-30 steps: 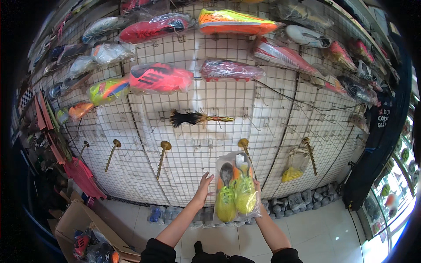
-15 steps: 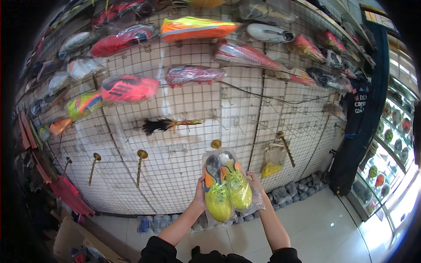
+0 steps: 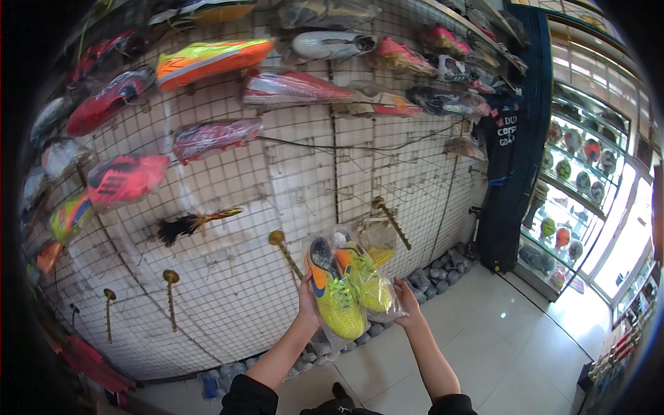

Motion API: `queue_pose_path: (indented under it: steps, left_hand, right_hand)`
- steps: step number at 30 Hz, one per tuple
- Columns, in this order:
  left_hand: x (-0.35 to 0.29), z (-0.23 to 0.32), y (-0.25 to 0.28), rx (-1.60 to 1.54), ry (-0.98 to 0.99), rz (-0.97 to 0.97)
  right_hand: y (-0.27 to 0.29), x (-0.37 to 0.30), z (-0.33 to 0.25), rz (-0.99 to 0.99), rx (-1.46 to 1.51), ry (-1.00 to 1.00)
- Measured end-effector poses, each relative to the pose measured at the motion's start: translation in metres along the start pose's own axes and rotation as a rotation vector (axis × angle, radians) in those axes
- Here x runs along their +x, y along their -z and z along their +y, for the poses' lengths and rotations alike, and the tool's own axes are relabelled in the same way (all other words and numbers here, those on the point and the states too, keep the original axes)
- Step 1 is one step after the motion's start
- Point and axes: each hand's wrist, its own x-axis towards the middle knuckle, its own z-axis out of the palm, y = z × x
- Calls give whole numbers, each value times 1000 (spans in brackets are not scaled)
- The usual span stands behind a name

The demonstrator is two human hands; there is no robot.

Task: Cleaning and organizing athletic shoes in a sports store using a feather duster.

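A pair of yellow-green football shoes (image 3: 340, 308) with orange and blue sides and green laces lies inside a clear plastic bag (image 3: 395, 312). I hold the pair up in front of the wall, toes toward me. My left hand (image 3: 308, 304) is closed on the left edge of the bag, against the left shoe's side. On the other side, my right hand (image 3: 408, 304) grips the bag's right edge beside the toe of the right shoe. Part of the fingers of each hand is hidden behind the bag.
A wire grid wall (image 3: 228, 270) carries several bagged shoes, such as an orange-yellow one (image 3: 214, 62), plus brass-coloured hook bars (image 3: 171, 297) and a feathered item (image 3: 190, 227). Grey stones (image 3: 439, 273) line its foot. Glass shelves with balls (image 3: 562, 236) stand right of a dark jersey (image 3: 505, 131).
The view has turned to the right, so the wall's shoes sit farther left and more of the glass shelves shows. Both hands still hold the bagged shoes, which now lean a little more.
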Motion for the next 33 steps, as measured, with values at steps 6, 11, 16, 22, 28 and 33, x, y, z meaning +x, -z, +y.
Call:
queue_pose_path:
  steps: [6, 11, 16, 22, 28, 33]
  left_hand:
    - [50, -21, -28, -98, 36, -157]
    - [111, -36, -48, -130, 102, -192]
    - [167, -61, -69, 1, 118, -209]
    - [225, -93, -86, 10, 148, -202]
    - [278, -141, -116, -19, 119, -171]
    - [320, -185, -152, -4, 56, -208]
  right_hand:
    - [-2, -10, -29, -167, 221, -6]
    - [11, 11, -65, -163, 94, 99]
    - [35, 31, -105, -100, 120, 157]
    - [57, 43, -156, 29, -76, 219]
    - [97, 53, -210, -244, 236, 165]
    - [140, 59, -290, -155, 95, 222]
